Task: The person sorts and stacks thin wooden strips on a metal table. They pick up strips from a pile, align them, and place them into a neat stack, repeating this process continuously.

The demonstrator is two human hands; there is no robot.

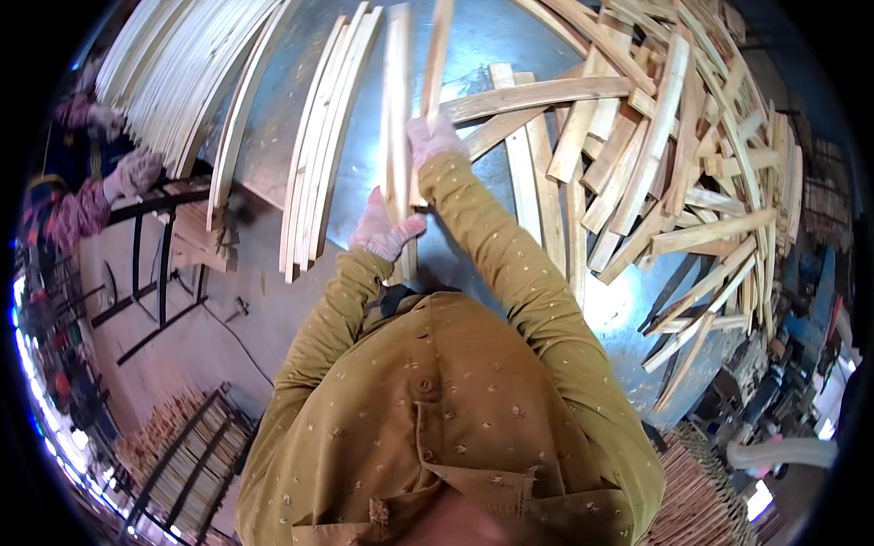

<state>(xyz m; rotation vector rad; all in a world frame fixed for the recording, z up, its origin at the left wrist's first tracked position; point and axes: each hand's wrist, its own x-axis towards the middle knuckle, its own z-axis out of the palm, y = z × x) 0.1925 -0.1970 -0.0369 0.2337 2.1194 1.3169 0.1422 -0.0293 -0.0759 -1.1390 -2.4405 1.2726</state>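
Both my hands wear pale pinkish gloves. Low in front of me, my left hand (pixel 384 233) is closed round the near end of a pale wooden slat (pixel 398 100), which is slightly smeared by motion. Farther up and to the right, my right hand (pixel 434 142) grips a second, browner slat (pixel 440 56) close beside the first. Its fingers are partly hidden behind the wood and the wrist. Left of my hands, several slats (pixel 328 136) lie side by side on the metal table (pixel 492 196), their near ends sticking out past its edge.
A jumbled heap of slats (pixel 628 136) covers the table's right side. Slats stand in a tight row (pixel 187 73) at the far left, beside a co-worker's gloved hands (pixel 135 171). Black metal frames (pixel 164 264) and a stacked rack of wood (pixel 187 446) stand on the floor at left.
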